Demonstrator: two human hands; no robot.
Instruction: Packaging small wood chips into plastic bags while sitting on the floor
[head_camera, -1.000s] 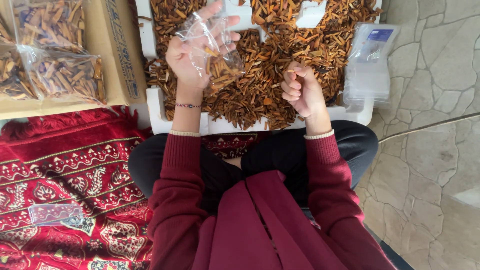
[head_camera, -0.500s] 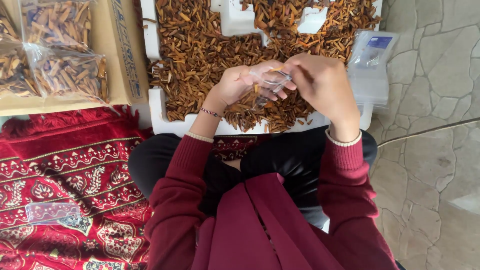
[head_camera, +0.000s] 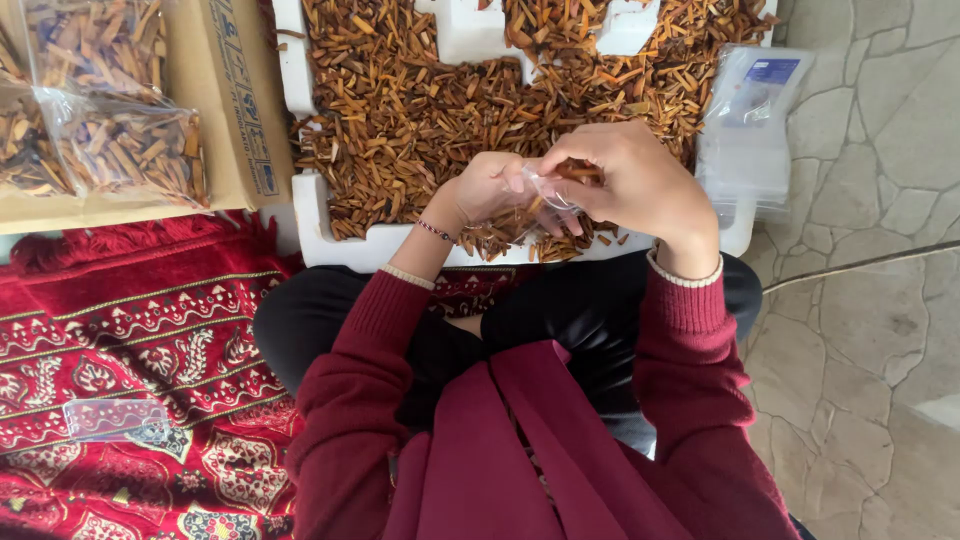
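Both hands met over the tray's near edge.

The left hand (head_camera: 490, 188) curled around a small clear bag (head_camera: 545, 190), and the right hand (head_camera: 630, 180) arched over it, fingertips pinching its mouth. The bag sat between the palms, above brown chips (head_camera: 420, 110) in the white tray (head_camera: 310, 215).

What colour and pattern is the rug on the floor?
The rug is deep red with ornate cream and dark floral motifs, shown in the head view.
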